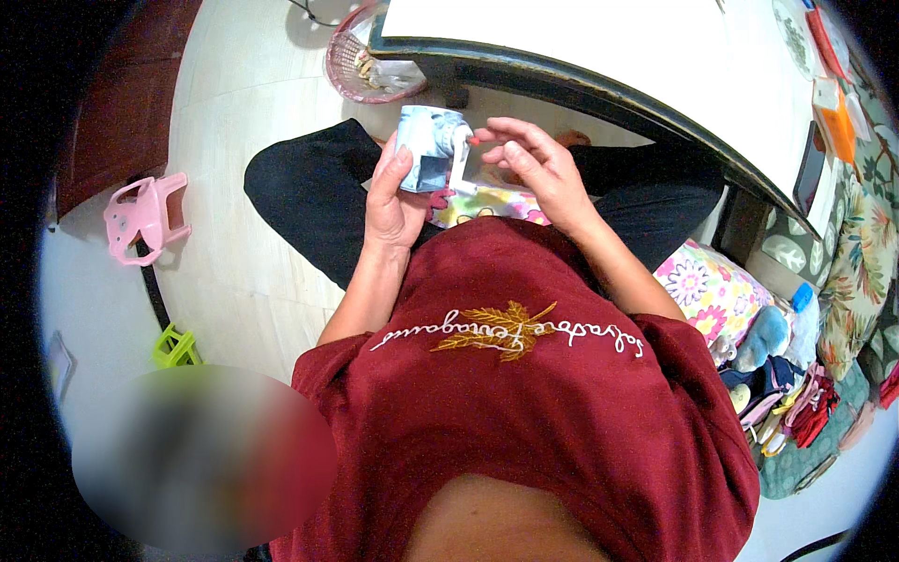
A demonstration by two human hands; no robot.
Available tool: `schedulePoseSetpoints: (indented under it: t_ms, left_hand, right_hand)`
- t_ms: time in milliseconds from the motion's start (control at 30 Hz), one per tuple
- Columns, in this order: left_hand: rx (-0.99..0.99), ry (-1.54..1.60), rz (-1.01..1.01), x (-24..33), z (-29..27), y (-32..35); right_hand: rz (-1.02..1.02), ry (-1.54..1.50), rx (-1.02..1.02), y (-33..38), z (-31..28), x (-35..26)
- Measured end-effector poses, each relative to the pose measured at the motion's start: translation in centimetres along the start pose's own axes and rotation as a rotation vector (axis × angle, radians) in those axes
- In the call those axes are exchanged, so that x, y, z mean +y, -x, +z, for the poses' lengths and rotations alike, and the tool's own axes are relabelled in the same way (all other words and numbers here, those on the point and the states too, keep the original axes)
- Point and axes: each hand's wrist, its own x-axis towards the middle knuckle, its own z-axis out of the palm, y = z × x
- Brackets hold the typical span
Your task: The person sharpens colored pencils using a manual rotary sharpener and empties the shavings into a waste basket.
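My left hand (395,183) is closed around a light blue printed container (426,140), shaped like a mug, with a darker blue square low on its side. A white, handle-like strip (460,164) stands along its right side. My right hand (538,169) is just right of it, fingers loosely bent and apart, holding nothing I can make out. A small red spot (475,140) shows by its fingertips; what it is cannot be told. Under my hands, across my lap, lies a flowered cloth (501,201).
Ahead is a low white table (562,37) with a dark edge. A pink mesh basket (345,70) stands at its left corner. To the left are a pink stool (145,220) and a green one (176,347). A flowered pillow (712,290) and piled clothes (796,403) lie right.
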Motion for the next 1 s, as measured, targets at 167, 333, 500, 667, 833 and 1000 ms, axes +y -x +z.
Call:
schedulePoseSetpoints:
  t_ms: [167,333,500,667,833,1000]
  left_hand:
    - [0.025,0.105,-0.103,-0.4,-0.8,0.9]
    - [-0.022,0.281,-0.169,-0.8,-0.9,1.3]
    - [-0.037,0.347,-0.184,-1.2,-1.0,1.8]
    - [0.022,0.303,-0.173,-1.5,-0.2,2.3]
    - [0.006,0.318,-0.158,-1.9,0.1,2.3]
    - [0.005,0.340,-0.172,-1.7,0.2,2.2]
  right_hand:
    - [0.014,0.094,-0.059,1.3,0.0,-0.5]
    - [-0.099,0.254,-0.049,2.2,1.0,-0.9]
    - [-0.102,0.401,-0.086,2.2,0.9,-0.6]
    - [-0.121,0.470,-0.037,1.7,1.2,0.0]
    - [-0.129,0.523,-0.011,1.4,2.0,-0.2]
    - [-0.108,0.590,0.005,1.1,2.0,-0.6]
